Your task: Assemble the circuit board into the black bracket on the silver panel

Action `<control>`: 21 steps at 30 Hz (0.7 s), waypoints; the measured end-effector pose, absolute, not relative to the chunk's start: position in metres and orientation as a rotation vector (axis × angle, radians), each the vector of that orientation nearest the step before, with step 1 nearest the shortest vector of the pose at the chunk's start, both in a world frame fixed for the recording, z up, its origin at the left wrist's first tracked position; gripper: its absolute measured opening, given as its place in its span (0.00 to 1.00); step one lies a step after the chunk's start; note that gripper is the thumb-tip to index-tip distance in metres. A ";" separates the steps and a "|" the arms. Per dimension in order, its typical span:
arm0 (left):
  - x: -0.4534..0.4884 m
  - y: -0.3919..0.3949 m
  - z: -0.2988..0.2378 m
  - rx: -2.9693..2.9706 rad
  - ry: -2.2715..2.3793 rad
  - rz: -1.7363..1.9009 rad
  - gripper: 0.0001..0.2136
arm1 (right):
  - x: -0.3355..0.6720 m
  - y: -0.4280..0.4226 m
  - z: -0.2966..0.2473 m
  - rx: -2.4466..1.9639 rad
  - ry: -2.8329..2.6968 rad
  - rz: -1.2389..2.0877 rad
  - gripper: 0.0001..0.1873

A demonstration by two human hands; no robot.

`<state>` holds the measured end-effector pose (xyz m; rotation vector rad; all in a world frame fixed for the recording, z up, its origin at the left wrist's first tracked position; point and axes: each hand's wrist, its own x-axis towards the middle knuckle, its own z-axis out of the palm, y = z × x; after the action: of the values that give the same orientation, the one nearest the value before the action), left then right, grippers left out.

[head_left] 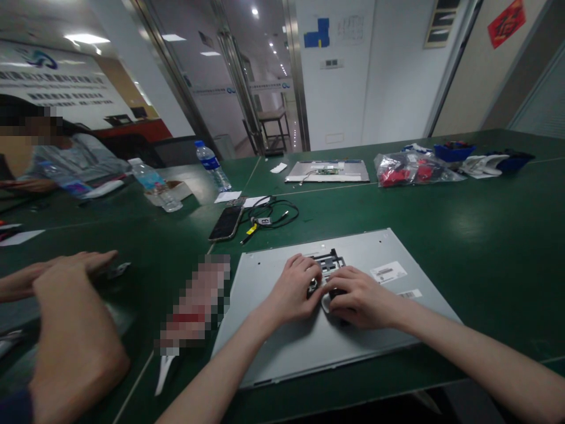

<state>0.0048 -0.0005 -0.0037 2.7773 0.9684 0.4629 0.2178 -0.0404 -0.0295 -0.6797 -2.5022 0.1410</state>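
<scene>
A large flat grey metal panel lies in front of me, with white barcode labels on its right side. Near its middle is a black slotted bracket, partly covered by my fingers. My left hand curls at the bracket's left side, fingers bent around a small dark part. Close beside it, my right hand is closed with thumb and fingers bent over a dark piece and a whitish edge below the bracket. Just what each hand holds is hidden by the fingers.
A phone, black cable and bottles lie or stand beyond the panel. Farther back are a second panel and a plastic bag with red items. Another person's arm reaches in at left.
</scene>
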 end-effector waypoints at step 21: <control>0.006 0.000 -0.006 2.763 1.012 0.466 0.03 | 0.215 -0.042 -0.034 -0.693 -2.591 0.057 0.08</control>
<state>0.0058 0.0002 -0.0057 2.7635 1.0124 0.4664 0.2147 -0.0416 -0.0340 -0.6925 -2.5910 0.0574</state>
